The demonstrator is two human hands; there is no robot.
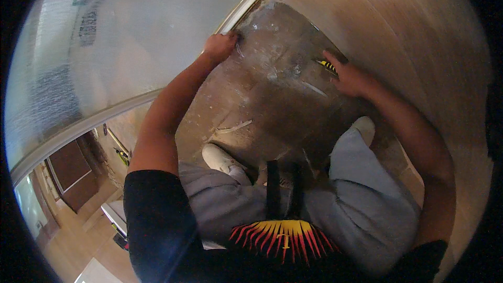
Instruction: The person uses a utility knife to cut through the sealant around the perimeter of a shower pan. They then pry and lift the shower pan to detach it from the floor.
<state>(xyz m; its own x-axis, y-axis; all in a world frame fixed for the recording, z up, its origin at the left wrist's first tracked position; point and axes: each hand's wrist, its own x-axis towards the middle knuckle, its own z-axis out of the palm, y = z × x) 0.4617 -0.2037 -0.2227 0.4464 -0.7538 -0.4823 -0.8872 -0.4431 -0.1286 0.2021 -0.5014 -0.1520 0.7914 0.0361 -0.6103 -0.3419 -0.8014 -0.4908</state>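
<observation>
My left hand (220, 46) is closed beside the white frame (238, 13) along the bottom of a frosted glass panel (173, 15). Its curled fingers hide whatever they may hold. In my right hand (352, 77) is a yellow and black utility knife (328, 66), with the index finger stretched along it. The knife is held above the floor, near the base of the tan wall on the right; its blade is too small to make out.
The scuffed brown floor (267, 105) between my feet has white smears and a thin pale strip (236, 126). A tan wall (419, 47) rises close on my right. At lower left, a brown panel (70, 170) and a white-edged object (114, 217) stand beyond the glass.
</observation>
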